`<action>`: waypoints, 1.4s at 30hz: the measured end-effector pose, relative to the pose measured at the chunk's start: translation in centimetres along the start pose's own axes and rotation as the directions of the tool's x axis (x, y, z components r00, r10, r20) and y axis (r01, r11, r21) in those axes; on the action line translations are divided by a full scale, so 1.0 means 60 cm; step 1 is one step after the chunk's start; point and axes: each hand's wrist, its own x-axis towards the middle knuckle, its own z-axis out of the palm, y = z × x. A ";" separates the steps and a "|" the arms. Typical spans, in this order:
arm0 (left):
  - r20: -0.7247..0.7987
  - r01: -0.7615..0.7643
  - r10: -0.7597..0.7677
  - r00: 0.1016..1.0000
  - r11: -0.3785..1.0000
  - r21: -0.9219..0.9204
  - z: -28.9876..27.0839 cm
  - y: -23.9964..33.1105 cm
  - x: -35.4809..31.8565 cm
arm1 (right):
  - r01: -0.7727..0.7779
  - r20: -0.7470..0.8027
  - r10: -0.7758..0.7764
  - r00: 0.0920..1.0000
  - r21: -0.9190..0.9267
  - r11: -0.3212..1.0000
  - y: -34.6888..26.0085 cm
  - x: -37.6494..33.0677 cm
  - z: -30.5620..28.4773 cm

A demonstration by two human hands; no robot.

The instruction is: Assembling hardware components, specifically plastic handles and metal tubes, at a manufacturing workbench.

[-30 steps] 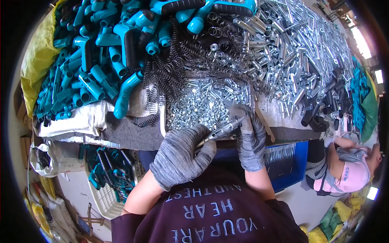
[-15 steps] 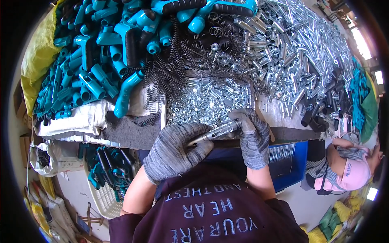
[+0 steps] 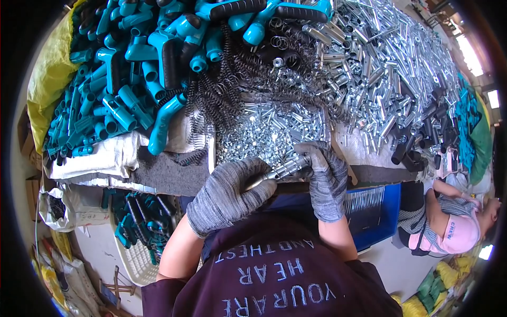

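Note:
A shiny metal tube (image 3: 288, 168) lies slanted between my two gloved hands, just in front of the table's near edge. My left hand (image 3: 227, 196) is closed around its lower left part, with the thumb along the top and fingers below. With thumb and fingers, my right hand (image 3: 327, 182) pinches the upper right end, and the fingertips hide that end. Right behind the tube is a shallow tray, its pale left side (image 3: 212, 153) showing, filled with small screws and nuts (image 3: 264, 134). Dark coil springs (image 3: 211, 100) are heaped beside and behind the tray.
Teal tool handles and sleeves (image 3: 121, 105) pile up at left. Metal tubes and rods (image 3: 391, 74) cover the right, with black parts (image 3: 412, 142) near the edge. Below the table stand a cream basket (image 3: 132, 259) of teal parts and a blue bin (image 3: 391, 211). A co-worker (image 3: 449, 222) sits at right.
My right hand has shifted slightly left, still pinching the tube's end. My left hand keeps its hold almost in place. The co-worker at right has moved a little.

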 end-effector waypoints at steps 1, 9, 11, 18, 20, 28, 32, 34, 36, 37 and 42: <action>0.041 0.056 -0.054 0.998 0.997 -0.052 0.000 -0.001 0.001 | -0.042 0.003 0.042 0.999 0.033 0.999 0.003 -0.001 0.001; 0.026 0.138 -0.136 0.990 0.969 -0.204 0.007 -0.036 0.020 | -0.068 -0.031 0.069 0.997 0.025 0.997 -0.027 0.043 -0.019; -0.014 0.083 -0.086 0.996 0.986 -0.142 0.009 -0.056 0.036 | 0.067 -0.140 -0.067 0.988 0.002 0.998 -0.055 0.092 -0.034; -0.030 0.108 -0.111 0.993 0.989 -0.097 0.026 -0.108 0.061 | 0.533 0.267 -0.461 0.846 -0.453 0.715 -0.135 0.239 0.051; -0.080 0.084 -0.092 0.993 0.992 -0.098 0.029 -0.114 0.061 | 0.527 0.379 -0.366 0.850 -0.594 0.608 -0.152 0.261 0.099; 0.010 0.063 -0.063 0.998 0.998 -0.017 0.020 -0.119 0.072 | 0.750 0.544 -0.525 0.655 -0.382 0.540 -0.170 0.287 0.287; 0.010 0.049 -0.048 0.999 0.995 -0.087 0.021 -0.121 0.070 | 0.868 0.736 -0.462 0.495 -0.440 0.230 -0.138 0.281 0.390; -0.038 0.015 -0.020 0.999 0.992 -0.126 0.027 -0.128 0.070 | 0.823 0.733 -0.382 0.563 -0.540 0.176 -0.127 0.287 0.441; -0.085 -0.037 0.025 0.996 0.989 -0.144 0.037 -0.140 0.073 | 0.820 0.767 -0.410 0.494 -0.568 -0.074 -0.118 0.299 0.491; -0.102 -0.070 0.056 0.993 0.987 -0.144 0.042 -0.146 0.076 | 0.819 0.796 -0.412 0.443 -0.546 -0.174 -0.113 0.307 0.511; -0.128 -0.243 0.242 0.962 0.970 0.008 0.057 -0.173 0.088 | 0.717 0.802 -0.401 0.443 -0.585 -0.378 -0.095 0.344 0.590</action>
